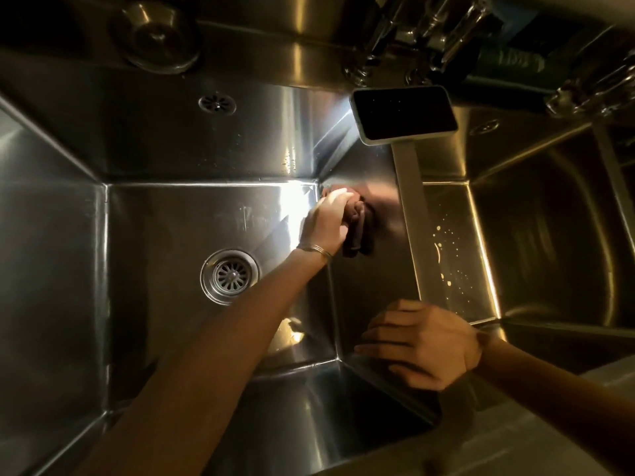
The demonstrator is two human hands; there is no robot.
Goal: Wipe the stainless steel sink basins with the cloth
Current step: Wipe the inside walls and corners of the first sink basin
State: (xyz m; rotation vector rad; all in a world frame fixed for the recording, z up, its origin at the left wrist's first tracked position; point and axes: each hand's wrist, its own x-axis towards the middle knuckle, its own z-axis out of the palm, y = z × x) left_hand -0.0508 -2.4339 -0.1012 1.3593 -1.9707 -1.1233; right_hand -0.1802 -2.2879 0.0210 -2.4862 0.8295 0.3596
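Observation:
I look down into a deep stainless steel sink basin (171,214) with a round drain (230,276) in its floor. My left hand (324,223) reaches to the far right corner of the basin and grips a dark bunched cloth (359,228), pressing it against the right wall. A thin bangle sits on that wrist. My right hand (422,348) rests with fingers spread on the near end of the divider (412,214) between the basins. A second basin (549,235) lies to the right.
A phone (403,113) lies on the ledge at the far end of the divider. Faucet fittings (422,32) stand behind it. A metal strainer plug (158,39) sits on the back ledge at left. Droplets speckle the right basin's wall (450,266).

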